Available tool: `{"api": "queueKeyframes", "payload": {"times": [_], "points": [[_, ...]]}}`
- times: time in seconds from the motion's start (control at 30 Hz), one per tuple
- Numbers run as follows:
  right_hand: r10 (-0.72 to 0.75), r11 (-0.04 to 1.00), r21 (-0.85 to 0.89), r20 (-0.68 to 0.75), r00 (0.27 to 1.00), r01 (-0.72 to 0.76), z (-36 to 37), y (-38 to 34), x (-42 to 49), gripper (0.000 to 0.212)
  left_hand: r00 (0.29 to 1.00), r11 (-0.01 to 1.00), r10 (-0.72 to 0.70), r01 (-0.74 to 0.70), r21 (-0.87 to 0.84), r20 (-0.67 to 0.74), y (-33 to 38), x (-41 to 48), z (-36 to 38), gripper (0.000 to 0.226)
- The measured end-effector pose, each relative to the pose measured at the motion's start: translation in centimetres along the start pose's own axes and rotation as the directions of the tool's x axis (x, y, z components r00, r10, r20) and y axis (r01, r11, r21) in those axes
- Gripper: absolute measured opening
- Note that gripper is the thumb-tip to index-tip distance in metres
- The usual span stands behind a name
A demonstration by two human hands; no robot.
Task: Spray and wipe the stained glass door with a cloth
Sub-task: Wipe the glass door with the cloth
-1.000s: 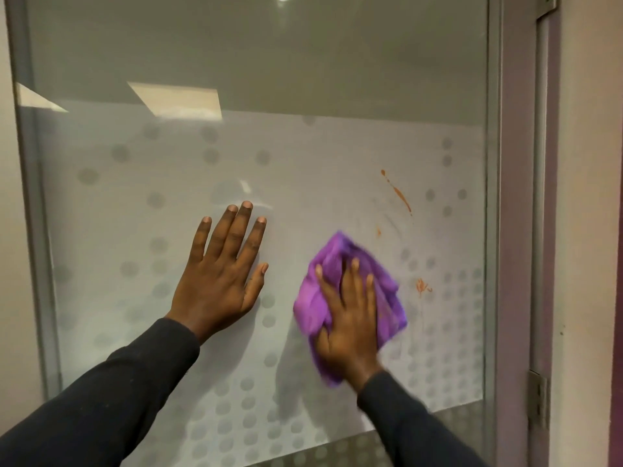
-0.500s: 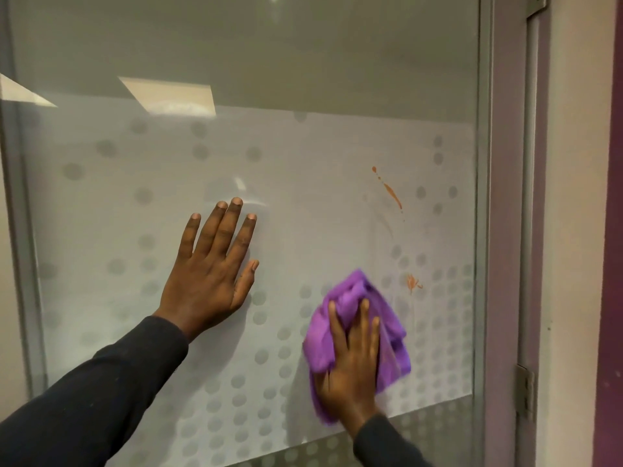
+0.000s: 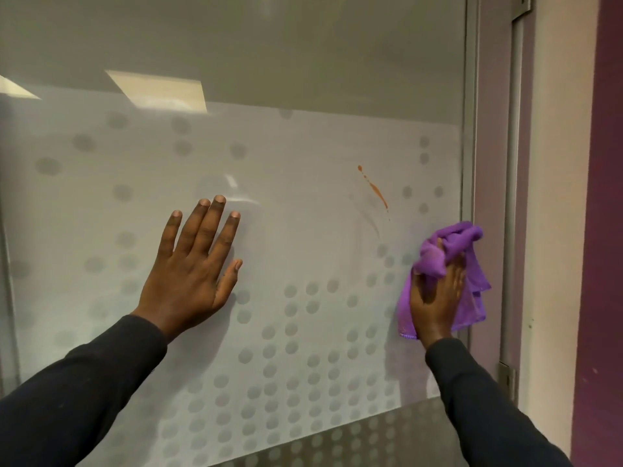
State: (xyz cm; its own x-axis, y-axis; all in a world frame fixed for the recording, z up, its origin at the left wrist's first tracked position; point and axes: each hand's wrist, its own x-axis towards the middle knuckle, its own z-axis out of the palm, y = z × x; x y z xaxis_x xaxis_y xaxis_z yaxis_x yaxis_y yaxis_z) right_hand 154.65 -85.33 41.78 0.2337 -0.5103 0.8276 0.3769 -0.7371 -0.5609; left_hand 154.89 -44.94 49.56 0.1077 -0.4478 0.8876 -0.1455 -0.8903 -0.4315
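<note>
Frosted glass door (image 3: 303,230) with a grey dot pattern fills the view, bounded at the right of the frame by a grey metal door frame (image 3: 470,129) and a plum-coloured wall strip (image 3: 603,197). Left grip (image 3: 192,278) lies flat on the glass at centre left, fingers straight, holding nothing. Right grip (image 3: 435,298) clutches a bunched purple microfibre cloth (image 3: 455,239) against the glass at its right edge, just beside the door frame, fingertips buried in the folds. One thin orange stain streak (image 3: 374,190) shows above and left of the cloth, apart from it. Assessment: the cloth is light, soft and limp, best held wadded under the palm. The glass is rigid, smooth and breakable, so firm, even pressure is advised.
</note>
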Motion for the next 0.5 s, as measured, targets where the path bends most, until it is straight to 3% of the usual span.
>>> {"api": "queueKeyframes", "payload": {"times": [0.13, 0.2, 0.27, 0.33, 0.4, 0.5], "points": [[0.244, 0.970, 0.032, -0.091, 0.965, -0.242, 1.9, -2.3, -2.9, 0.084, 1.000, 1.000, -0.007, 0.007, -0.009, 0.000, 0.1, 0.0, 0.0, 0.072], [0.231, 0.973, 0.006, -0.145, 0.962, -0.232, 3.6, -4.6, -5.8, 0.079, 1.000, 1.000, -0.005, 0.005, -0.013, -0.006, 0.1, 0.0, 0.0, 0.071], [0.085, 0.996, -0.031, -0.115, 0.990, -0.089, 5.1, -7.0, -9.2, 0.078, 1.000, 1.000, -0.004, 0.003, -0.014, -0.015, 0.1, 0.0, 0.1, 0.071], [-0.121, 0.989, -0.081, 0.035, 0.992, 0.123, 6.7, -9.4, -12.8, 0.084, 1.000, 1.000, -0.003, 0.002, -0.018, -0.023, 0.1, 0.0, 0.2, 0.070], [-0.296, 0.941, -0.111, 0.196, 0.935, 0.321, 8.1, -11.8, -15.8, 0.088, 0.999, 1.000, -0.003, 0.002, -0.020, -0.034, 0.1, 0.0, 0.2, 0.069], [-0.475, 0.855, -0.082, 0.271, 0.837, 0.512, 9.3, -13.6, -17.1, 0.090, 0.999, 1.000, 0.002, -0.003, -0.023, -0.039, 0.0, 0.0, 0.2, 0.069]]}}
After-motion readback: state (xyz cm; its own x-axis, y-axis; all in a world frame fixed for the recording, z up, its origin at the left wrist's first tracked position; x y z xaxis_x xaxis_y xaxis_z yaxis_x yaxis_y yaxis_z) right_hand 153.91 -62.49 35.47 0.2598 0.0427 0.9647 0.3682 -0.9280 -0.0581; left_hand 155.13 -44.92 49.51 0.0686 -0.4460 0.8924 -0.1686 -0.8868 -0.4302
